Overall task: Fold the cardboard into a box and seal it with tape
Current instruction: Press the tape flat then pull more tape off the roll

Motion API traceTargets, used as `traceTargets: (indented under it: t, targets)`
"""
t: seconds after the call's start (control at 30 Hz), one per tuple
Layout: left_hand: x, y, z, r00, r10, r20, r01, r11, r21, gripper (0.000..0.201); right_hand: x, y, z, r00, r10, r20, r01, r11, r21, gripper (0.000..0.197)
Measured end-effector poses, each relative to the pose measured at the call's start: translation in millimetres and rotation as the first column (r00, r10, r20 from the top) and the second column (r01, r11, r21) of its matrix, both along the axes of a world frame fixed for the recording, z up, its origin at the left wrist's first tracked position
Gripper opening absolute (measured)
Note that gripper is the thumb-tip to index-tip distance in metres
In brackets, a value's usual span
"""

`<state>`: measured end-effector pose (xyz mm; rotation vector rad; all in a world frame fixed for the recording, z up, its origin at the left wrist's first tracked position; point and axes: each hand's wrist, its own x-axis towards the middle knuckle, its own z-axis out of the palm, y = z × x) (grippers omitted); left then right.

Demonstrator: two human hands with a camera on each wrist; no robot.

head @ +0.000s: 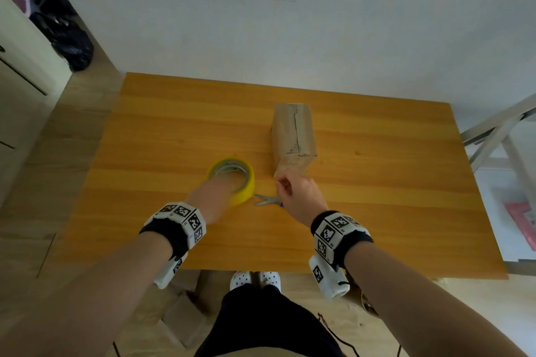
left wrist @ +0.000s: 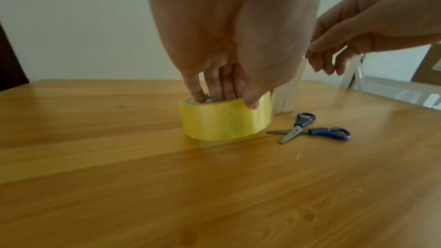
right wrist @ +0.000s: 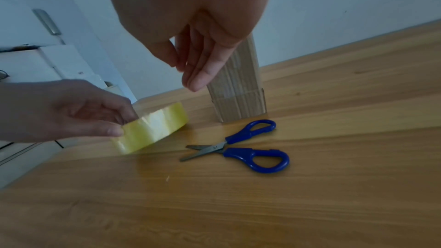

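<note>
Cardboard box [head: 293,136], already folded shut with a taped seam along its top, standing right of centre on the wooden table [head: 391,182]. Just left of its near end, a yellow tape roll [left wrist: 226,120] lying flat, gripped by the left hand [left wrist: 224,74] with fingers [left wrist: 214,90] down in the core and thumb on the outer wall. Between roll and box, nearer the table's near edge, blue-handled scissors [right wrist: 241,146], part open, untouched. Above them the right hand [right wrist: 190,54], fingers loosely together and straight, holding nothing visible; any pinched tape end too clear to make out. Judged step: starting another strip for the sealing. Next move likely needing the tape's free end found and drawn toward the box, roll held steady, then a cut with the scissors.
</note>
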<state>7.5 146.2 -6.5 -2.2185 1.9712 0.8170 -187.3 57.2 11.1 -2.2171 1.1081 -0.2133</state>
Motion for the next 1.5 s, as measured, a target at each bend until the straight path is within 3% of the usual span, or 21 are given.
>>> traceTargets:
  t: [0.17,0.37,0.47,0.7,0.93,1.03,1.13,1.27,1.37,1.5]
  targets:
    - [5,2,19,0.961,0.208,-0.184,-0.23,0.967,-0.107,0.035,21,0,9,0.999,0.049,0.02,-0.049,0.999,0.018,0.025]
    - [4,-6,39,0.897,0.252,-0.363,-0.346,0.912,-0.223,0.026,41,-4,25,0.994,0.098,0.037,-0.097,0.995,-0.038,0.038]
    - [1,-14,48,0.866,0.271,-0.42,-0.394,0.887,-0.24,0.025,43,-4,31,0.988,0.073,0.135,-0.055,0.99,-0.133,0.036]
    - [-5,-22,59,0.848,0.254,-0.465,-0.4,0.882,-0.25,0.024,42,-9,36,0.944,-0.013,0.33,0.101,0.963,-0.249,0.022]
    - [-16,-24,69,0.873,0.218,-0.435,-0.321,0.93,-0.177,0.023,37,-10,36,0.956,-0.038,0.292,0.123,0.952,-0.279,0.016]
    - [-17,-28,67,0.87,0.256,-0.421,-0.335,0.934,-0.124,0.028,35,-9,38,0.945,-0.095,0.314,0.156,0.972,-0.175,0.014]
    - [-13,-34,68,0.873,0.294,-0.39,-0.364,0.924,-0.117,0.031,31,-12,46,0.923,-0.206,0.326,0.206,0.978,0.036,0.013]
    - [-18,-39,70,0.879,0.273,-0.391,-0.348,0.928,-0.135,0.032,26,-22,53,0.799,-0.46,0.388,0.247,0.839,0.485,0.008]
    - [-22,-40,69,0.88,0.265,-0.394,-0.34,0.931,-0.134,0.032,21,-27,57,0.763,-0.532,0.368,0.264,0.776,0.573,0.019]
    - [-23,-41,72,0.893,0.229,-0.386,-0.298,0.946,-0.128,0.033,18,-29,60,0.704,-0.607,0.368,0.264,0.706,0.658,0.015]
